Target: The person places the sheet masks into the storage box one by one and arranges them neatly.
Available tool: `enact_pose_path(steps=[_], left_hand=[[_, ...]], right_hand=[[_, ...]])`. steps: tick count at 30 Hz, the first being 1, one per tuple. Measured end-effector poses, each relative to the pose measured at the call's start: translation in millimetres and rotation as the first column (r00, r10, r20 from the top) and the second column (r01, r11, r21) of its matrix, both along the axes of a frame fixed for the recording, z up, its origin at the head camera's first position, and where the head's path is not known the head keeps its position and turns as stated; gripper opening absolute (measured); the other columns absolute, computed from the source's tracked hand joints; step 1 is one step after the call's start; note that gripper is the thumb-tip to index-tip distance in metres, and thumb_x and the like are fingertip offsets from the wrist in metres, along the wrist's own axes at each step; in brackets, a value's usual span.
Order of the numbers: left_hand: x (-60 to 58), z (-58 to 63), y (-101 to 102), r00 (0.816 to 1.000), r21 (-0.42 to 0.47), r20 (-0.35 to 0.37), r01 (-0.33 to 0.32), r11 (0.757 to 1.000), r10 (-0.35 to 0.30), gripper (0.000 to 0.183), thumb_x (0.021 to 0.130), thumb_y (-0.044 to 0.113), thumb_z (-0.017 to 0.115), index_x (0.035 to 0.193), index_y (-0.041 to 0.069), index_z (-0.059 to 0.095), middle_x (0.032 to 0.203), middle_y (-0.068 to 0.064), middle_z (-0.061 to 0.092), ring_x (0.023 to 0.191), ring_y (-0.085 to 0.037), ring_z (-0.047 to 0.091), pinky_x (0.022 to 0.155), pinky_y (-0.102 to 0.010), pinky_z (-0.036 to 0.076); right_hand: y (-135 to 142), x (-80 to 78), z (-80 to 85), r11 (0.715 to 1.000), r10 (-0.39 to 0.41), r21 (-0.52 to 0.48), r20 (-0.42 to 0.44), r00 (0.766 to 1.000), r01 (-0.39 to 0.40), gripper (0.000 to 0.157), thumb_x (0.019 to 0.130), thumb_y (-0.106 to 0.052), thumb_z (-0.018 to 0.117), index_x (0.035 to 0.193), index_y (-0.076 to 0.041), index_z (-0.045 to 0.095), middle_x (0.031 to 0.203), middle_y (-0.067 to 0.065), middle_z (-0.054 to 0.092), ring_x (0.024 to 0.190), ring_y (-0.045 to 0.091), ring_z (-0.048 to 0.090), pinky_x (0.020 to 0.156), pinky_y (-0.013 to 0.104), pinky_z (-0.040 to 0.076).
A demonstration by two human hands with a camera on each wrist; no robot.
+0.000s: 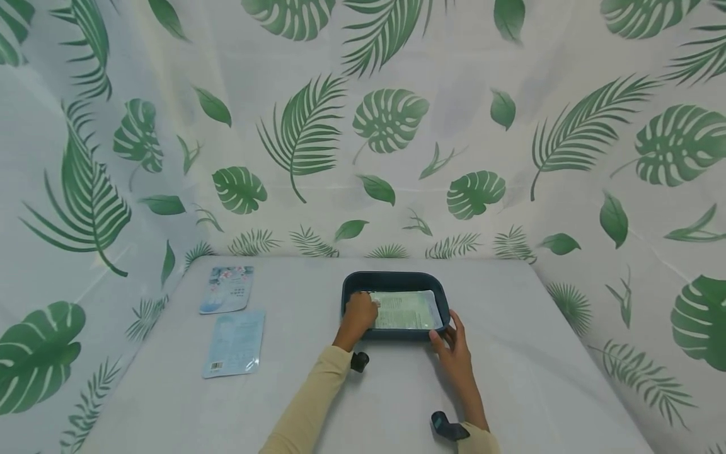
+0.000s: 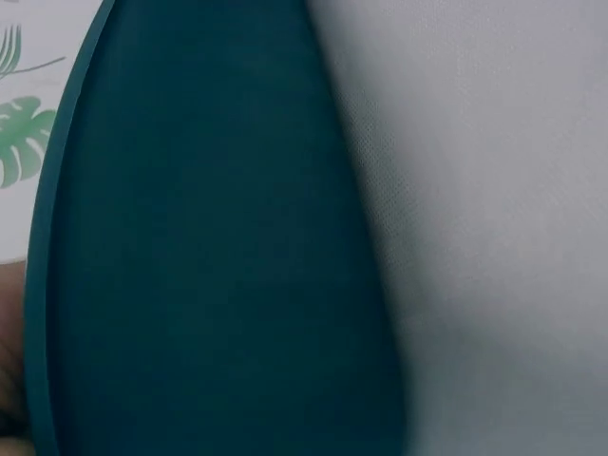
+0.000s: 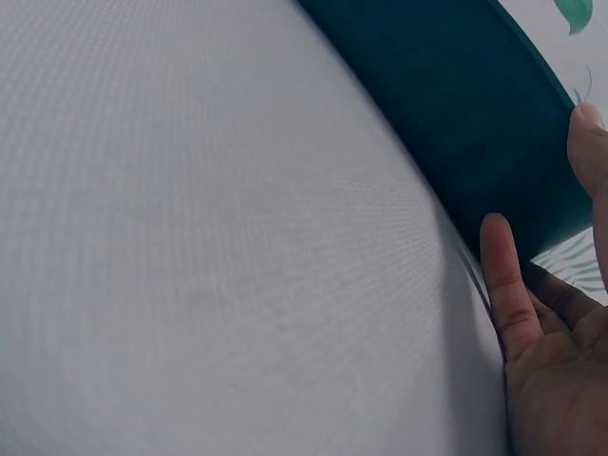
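Note:
A dark teal tray (image 1: 391,336) stands on the table with a pale green flat packet (image 1: 405,310) lying in it. A bluish edge shows at the packet's right end. My left hand (image 1: 361,312) reaches over the tray's near wall, its fingers curled at the packet's left end; the fingertips are hidden. In the left wrist view the tray's outer wall (image 2: 209,237) covers most of that hand. My right hand (image 1: 452,347) holds the tray's near right corner, thumb at the rim and fingers against the outside, as the right wrist view also shows.
Two flat packets lie on the table's left side: a blue one with flowers (image 1: 228,290) farther back and a plain light-blue one (image 1: 235,343) nearer. A leaf-printed white curtain (image 1: 317,214) stands behind and at both sides of the white table (image 1: 306,296).

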State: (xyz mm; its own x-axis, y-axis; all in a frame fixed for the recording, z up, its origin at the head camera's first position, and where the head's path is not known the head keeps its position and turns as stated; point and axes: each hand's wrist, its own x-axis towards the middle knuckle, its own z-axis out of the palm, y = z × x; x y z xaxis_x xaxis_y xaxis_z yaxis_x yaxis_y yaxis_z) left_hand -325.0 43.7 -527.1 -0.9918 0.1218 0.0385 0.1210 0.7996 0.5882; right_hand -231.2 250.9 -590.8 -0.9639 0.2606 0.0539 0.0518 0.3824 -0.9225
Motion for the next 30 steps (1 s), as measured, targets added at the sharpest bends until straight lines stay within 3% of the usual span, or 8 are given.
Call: enact_pose_path(steps=[3, 6, 14, 24, 30], left_hand=[[0.9, -1.8, -1, 0.997, -0.011, 0.017, 0.071, 0.997, -0.071, 0.030, 0.098, 0.015, 0.053, 0.072, 0.003, 0.062, 0.062, -0.007, 0.054, 0.053, -0.016, 0.049, 0.047, -0.030, 0.038], [1.4, -3.2, -1, 0.993, -0.020, 0.037, 0.113, 0.993, -0.112, 0.031, 0.099, 0.016, 0.053, 0.070, 0.006, 0.059, 0.056, -0.001, 0.046, 0.047, -0.012, 0.042, 0.043, -0.026, 0.033], [0.4, -4.8, 0, 0.998, -0.043, 0.024, 0.066, 0.997, -0.065, 0.025, 0.099, 0.019, 0.053, 0.088, 0.002, 0.068, 0.065, -0.003, 0.055, 0.053, -0.014, 0.048, 0.047, -0.028, 0.035], [4.7, -6.8, 0, 0.994, -0.109, -0.014, 0.110, 0.988, -0.112, 0.026, 0.099, 0.021, 0.055, 0.083, 0.005, 0.069, 0.061, 0.000, 0.051, 0.051, -0.011, 0.044, 0.045, -0.025, 0.032], [6.1, -11.2, 3, 0.999, -0.103, -0.026, 0.027, 0.994, -0.030, 0.025, 0.098, 0.017, 0.054, 0.089, 0.000, 0.071, 0.067, -0.005, 0.060, 0.054, -0.014, 0.049, 0.046, -0.029, 0.037]], right_hand=[[0, 0.1, 1.1, 1.000, -0.003, 0.006, -0.010, 1.000, 0.003, 0.080, 0.094, -0.048, 0.060, 0.156, -0.031, 0.012, 0.155, 0.023, 0.032, 0.142, 0.040, 0.035, 0.103, 0.052, 0.043], [1, 0.0, 2.0, 1.000, -0.002, 0.011, -0.014, 1.000, 0.003, 0.081, 0.094, -0.048, 0.060, 0.156, -0.030, 0.012, 0.154, 0.023, 0.033, 0.142, 0.039, 0.036, 0.103, 0.052, 0.043], [0, -1.3, -0.3, 1.000, 0.000, 0.009, -0.031, 1.000, 0.001, 0.081, 0.094, -0.048, 0.061, 0.156, -0.031, 0.012, 0.154, 0.023, 0.034, 0.141, 0.039, 0.037, 0.104, 0.052, 0.043], [2, -1.0, -5.4, 1.000, -0.004, -0.005, -0.038, 0.999, 0.003, 0.080, 0.094, -0.047, 0.061, 0.156, -0.031, 0.012, 0.153, 0.021, 0.036, 0.141, 0.037, 0.038, 0.102, 0.052, 0.044], [0, -0.9, -9.6, 1.000, -0.006, -0.004, -0.061, 0.998, 0.006, 0.080, 0.094, -0.046, 0.061, 0.156, -0.029, 0.014, 0.152, 0.022, 0.037, 0.140, 0.039, 0.039, 0.102, 0.053, 0.044]])
